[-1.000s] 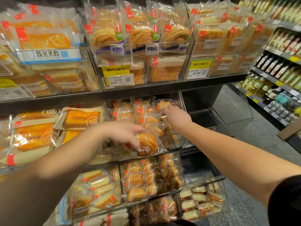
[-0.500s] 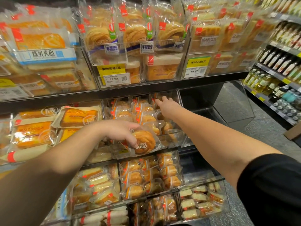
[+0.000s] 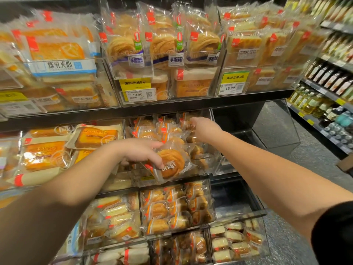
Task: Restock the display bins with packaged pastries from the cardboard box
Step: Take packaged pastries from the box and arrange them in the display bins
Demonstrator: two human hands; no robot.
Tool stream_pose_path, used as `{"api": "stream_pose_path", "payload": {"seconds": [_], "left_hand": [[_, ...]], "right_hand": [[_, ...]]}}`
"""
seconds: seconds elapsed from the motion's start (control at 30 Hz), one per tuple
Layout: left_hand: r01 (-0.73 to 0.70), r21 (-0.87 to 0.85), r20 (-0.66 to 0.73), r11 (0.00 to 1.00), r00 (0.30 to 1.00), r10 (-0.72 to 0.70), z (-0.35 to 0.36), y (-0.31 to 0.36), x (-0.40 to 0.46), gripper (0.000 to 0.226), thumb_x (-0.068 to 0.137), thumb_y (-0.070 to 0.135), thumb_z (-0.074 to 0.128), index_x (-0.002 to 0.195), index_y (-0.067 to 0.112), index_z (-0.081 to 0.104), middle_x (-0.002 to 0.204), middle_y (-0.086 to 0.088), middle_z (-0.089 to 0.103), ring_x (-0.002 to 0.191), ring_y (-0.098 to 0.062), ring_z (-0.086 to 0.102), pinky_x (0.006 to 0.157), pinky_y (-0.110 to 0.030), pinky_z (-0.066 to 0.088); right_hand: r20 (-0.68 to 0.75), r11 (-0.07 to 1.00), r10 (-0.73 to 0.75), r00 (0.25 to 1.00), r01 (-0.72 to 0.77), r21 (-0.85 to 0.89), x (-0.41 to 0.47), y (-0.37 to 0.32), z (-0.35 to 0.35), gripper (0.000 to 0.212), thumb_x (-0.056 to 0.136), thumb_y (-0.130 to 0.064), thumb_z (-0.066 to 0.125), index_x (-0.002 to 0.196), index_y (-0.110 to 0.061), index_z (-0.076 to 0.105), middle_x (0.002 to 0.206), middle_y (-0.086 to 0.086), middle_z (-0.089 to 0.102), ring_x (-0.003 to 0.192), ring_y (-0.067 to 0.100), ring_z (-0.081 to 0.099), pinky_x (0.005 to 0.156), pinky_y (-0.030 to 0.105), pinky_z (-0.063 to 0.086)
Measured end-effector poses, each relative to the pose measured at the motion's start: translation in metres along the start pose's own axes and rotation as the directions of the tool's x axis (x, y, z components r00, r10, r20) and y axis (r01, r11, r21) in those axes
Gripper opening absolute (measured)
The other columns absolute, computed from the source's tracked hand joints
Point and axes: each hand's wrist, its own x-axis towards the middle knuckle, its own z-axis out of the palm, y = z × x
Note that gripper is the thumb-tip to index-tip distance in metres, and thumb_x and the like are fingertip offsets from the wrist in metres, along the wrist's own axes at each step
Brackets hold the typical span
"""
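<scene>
My left hand (image 3: 142,153) grips a clear-wrapped round swirl pastry (image 3: 171,165) by its left end, in front of the middle-shelf clear bin (image 3: 206,165). That bin holds several more wrapped pastries (image 3: 164,131). My right hand (image 3: 205,128) reaches deep into the back right of the same bin, fingers among the packets at the rear; whether it holds one is hidden. The cardboard box shows only as a brown corner (image 3: 346,163) at the right edge.
Clear bins of bread loaves fill the top shelf (image 3: 162,54). Lower bins hold small pastries (image 3: 175,209) and sandwich cakes (image 3: 235,240). An empty clear bin (image 3: 275,138) stands right of the middle one. A shelf of oil bottles (image 3: 324,88) lines the aisle on the right.
My right hand has pushed farther back and up into the bin. My left hand with the swirl pastry has stayed nearly in place.
</scene>
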Motion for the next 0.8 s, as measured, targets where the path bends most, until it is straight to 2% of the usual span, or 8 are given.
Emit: {"api": "stream_pose_path", "payload": {"seconds": [0.07, 0.17, 0.3, 0.4, 0.5, 0.57, 0.7, 0.8], "left_hand": [[0.013, -0.031, 0.008, 0.999, 1.0, -0.012, -0.004, 0.002, 0.001, 0.037, 0.085, 0.031, 0.075, 0.116, 0.022, 0.058, 0.113, 0.004, 0.069, 0.105, -0.015, 0.066, 0.1, -0.033, 0.048], [0.005, -0.131, 0.005, 0.991, 1.0, -0.005, -0.01, 0.007, 0.005, 0.04, 0.084, 0.024, 0.076, 0.12, 0.017, 0.058, 0.114, -0.006, 0.071, 0.108, -0.024, 0.068, 0.103, -0.042, 0.05], [-0.011, -0.209, 0.034, 0.978, 0.999, 0.019, -0.015, 0.021, 0.006, 0.052, 0.08, 0.027, 0.08, 0.127, 0.019, 0.059, 0.117, -0.004, 0.072, 0.107, -0.022, 0.07, 0.102, -0.042, 0.052], [-0.039, -0.243, -0.006, 0.969, 0.999, 0.039, -0.019, 0.027, 0.007, 0.072, 0.065, 0.044, 0.088, 0.127, 0.021, 0.061, 0.116, -0.002, 0.073, 0.107, -0.022, 0.07, 0.102, -0.042, 0.051], [-0.073, -0.458, -0.075, 0.886, 0.996, 0.044, -0.02, 0.026, 0.006, 0.046, 0.081, 0.029, 0.077, 0.118, 0.009, 0.061, 0.097, -0.01, 0.074, 0.076, -0.02, 0.073, 0.064, -0.024, 0.057], [-0.099, -0.628, -0.149, 0.772, 0.989, 0.006, -0.016, 0.028, 0.003, 0.033, 0.088, 0.019, 0.071, 0.118, 0.008, 0.062, 0.096, -0.011, 0.074, 0.072, -0.015, 0.072, 0.049, -0.019, 0.053], [-0.208, -0.724, -0.281, 0.657, 0.96, -0.006, -0.007, 0.033, 0.009, 0.026, 0.091, 0.018, 0.067, 0.116, 0.011, 0.066, 0.105, -0.01, 0.075, 0.103, -0.023, 0.071, 0.09, -0.04, 0.057], [-0.225, -0.724, -0.31, 0.652, 0.951, -0.016, 0.002, 0.035, 0.018, 0.031, 0.088, 0.019, 0.073, 0.117, 0.018, 0.064, 0.104, -0.006, 0.076, 0.106, -0.023, 0.069, 0.099, -0.046, 0.05]], "right_hand": [[-0.069, 0.963, -0.017, 0.997, 0.035, 0.269, -0.019, 0.002, -0.016, 0.032, 0.101, -0.027, 0.052, 0.131, -0.022, 0.06, 0.121, 0.001, 0.066, 0.107, 0.017, 0.064, 0.087, 0.031, 0.053], [0.073, 0.765, -0.219, 0.973, 0.125, 0.631, -0.044, 0.003, -0.035, 0.036, 0.098, -0.051, 0.052, 0.122, -0.028, 0.064, 0.107, -0.01, 0.07, 0.101, 0.008, 0.067, 0.093, 0.034, 0.053], [0.337, 0.728, -0.415, 0.845, 0.086, 0.68, -0.062, -0.001, -0.036, 0.062, 0.09, -0.045, 0.067, 0.144, -0.03, 0.04, 0.131, -0.005, 0.06, 0.113, 0.012, 0.064, 0.099, 0.034, 0.052], [0.299, 0.73, -0.375, 0.877, 0.081, 0.678, -0.07, -0.003, -0.035, 0.067, 0.087, -0.039, 0.074, 0.145, -0.027, 0.043, 0.127, -0.005, 0.064, 0.108, 0.013, 0.067, 0.1, 0.039, 0.053], [0.232, 0.604, -0.354, 0.906, 0.032, 0.796, -0.072, 0.005, -0.031, 0.05, 0.088, -0.032, 0.074, 0.133, -0.024, 0.053, 0.122, 0.003, 0.069, 0.109, 0.021, 0.069, 0.102, 0.046, 0.052], [0.193, 0.482, -0.319, 0.928, -0.017, 0.876, -0.076, 0.007, -0.028, 0.05, 0.088, -0.026, 0.074, 0.132, -0.021, 0.052, 0.123, 0.007, 0.068, 0.11, 0.024, 0.069, 0.102, 0.048, 0.051], [0.161, 0.349, -0.203, 0.966, -0.082, 0.934, -0.08, 0.011, -0.023, 0.067, 0.08, -0.028, 0.079, 0.137, -0.019, 0.045, 0.123, 0.011, 0.067, 0.107, 0.025, 0.07, 0.1, 0.047, 0.053], [0.131, 0.311, -0.109, 0.985, -0.092, 0.946, -0.081, 0.012, -0.022, 0.072, 0.069, -0.037, 0.082, 0.131, -0.02, 0.048, 0.119, 0.012, 0.069, 0.107, 0.026, 0.07, 0.1, 0.049, 0.053]]}}
